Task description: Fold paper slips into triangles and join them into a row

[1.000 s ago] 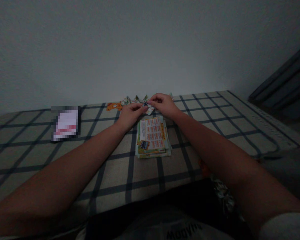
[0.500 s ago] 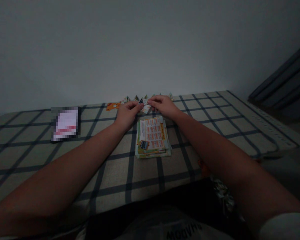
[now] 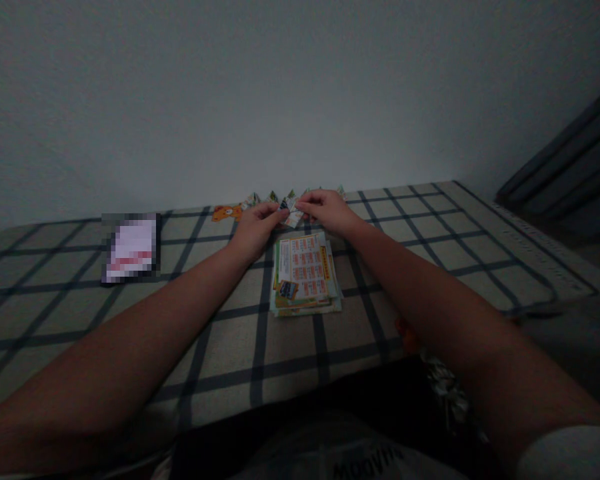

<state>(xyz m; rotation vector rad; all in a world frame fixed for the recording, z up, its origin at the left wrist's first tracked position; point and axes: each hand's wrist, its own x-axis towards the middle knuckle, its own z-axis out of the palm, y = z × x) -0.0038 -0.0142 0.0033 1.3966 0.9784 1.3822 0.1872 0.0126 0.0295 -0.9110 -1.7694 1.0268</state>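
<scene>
Between my two hands is a small folded piece of printed paper (image 3: 294,217), pale with dark and coloured print. My left hand (image 3: 256,227) pinches its left side between thumb and fingers. At its right edge my right hand (image 3: 327,210) is also closed in a pinch. Just nearer to me lies a stack of printed paper sheets (image 3: 305,273), the top one showing rows of red and white print. Behind my hands several small folded paper pieces (image 3: 273,197) stand in a row near the wall, partly hidden by my fingers.
A checked cloth (image 3: 230,347) with printed bears covers the table. On the left lies a dark-edged flat object (image 3: 133,248), its face blurred out. A pale wall (image 3: 300,93) rises behind the table, and a dark curtain (image 3: 570,153) hangs at the right.
The folded paper has shifted slightly in my fingers, and its upper point now shows more. Both hands stay in nearly the same place.
</scene>
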